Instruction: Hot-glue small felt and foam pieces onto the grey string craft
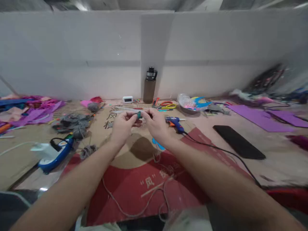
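My left hand point(122, 125) is closed in a pinch on a small teal-green piece point(139, 114), held a little above the cardboard sheet. My right hand point(156, 124) meets it from the other side with bent, closed fingers; a pale bit shows at its fingertips, too small to name. Beneath the right wrist lies a bright blue cut-out point(158, 144). A thin grey yarn strand point(125, 213) loops over the red part of the cardboard point(122, 179) toward my body. The blue glue gun point(177, 124) lies just right of my right hand.
Grey yarn balls point(79, 131) and a blue power strip point(56, 155) lie at left. A dark bottle point(149, 86) stands by the wall, near scissors point(170, 106) and a bowl point(190, 110) of scraps. At right are a black phone point(238, 141) and purple sheets point(260, 118).
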{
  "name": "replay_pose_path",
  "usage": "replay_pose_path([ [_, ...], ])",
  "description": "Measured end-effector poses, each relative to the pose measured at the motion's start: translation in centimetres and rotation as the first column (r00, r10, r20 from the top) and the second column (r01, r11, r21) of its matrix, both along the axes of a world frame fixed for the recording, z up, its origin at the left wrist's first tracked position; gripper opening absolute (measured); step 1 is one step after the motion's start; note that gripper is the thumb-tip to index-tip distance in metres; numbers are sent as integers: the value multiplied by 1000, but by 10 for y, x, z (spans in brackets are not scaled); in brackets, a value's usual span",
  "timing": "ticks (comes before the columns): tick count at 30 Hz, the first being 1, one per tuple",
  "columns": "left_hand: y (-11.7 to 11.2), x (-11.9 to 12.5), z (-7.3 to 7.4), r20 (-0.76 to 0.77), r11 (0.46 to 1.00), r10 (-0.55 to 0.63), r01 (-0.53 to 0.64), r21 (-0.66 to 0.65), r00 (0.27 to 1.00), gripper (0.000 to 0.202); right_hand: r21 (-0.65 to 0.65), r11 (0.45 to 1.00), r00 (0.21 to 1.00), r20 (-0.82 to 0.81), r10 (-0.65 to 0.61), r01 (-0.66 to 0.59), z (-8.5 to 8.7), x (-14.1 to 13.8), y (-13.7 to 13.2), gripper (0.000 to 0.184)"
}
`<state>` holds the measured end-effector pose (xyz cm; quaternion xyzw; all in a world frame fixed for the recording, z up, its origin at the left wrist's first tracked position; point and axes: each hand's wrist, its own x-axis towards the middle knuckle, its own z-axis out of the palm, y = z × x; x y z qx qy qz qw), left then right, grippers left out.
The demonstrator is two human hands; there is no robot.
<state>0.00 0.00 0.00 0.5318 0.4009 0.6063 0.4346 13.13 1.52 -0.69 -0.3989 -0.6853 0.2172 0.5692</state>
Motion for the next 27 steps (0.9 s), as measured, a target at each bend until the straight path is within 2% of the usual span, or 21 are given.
replay_pose_path([
  [15, 2, -2, -1, -40, 995, -96, 97, 5, 995, 18, 11, 999, 991, 131, -33, 31, 3, 7, 4, 25],
  [21, 3, -2, 0, 15, 997, -65, 65, -38, 998, 16, 25, 1000, 985, 169, -23, 19, 4, 10, 4, 21],
  [27, 4, -2, -1, -46, 998, -36, 34, -43, 998, 17, 49, 998, 985, 166, -45, 37, 1, 11, 5, 13],
])
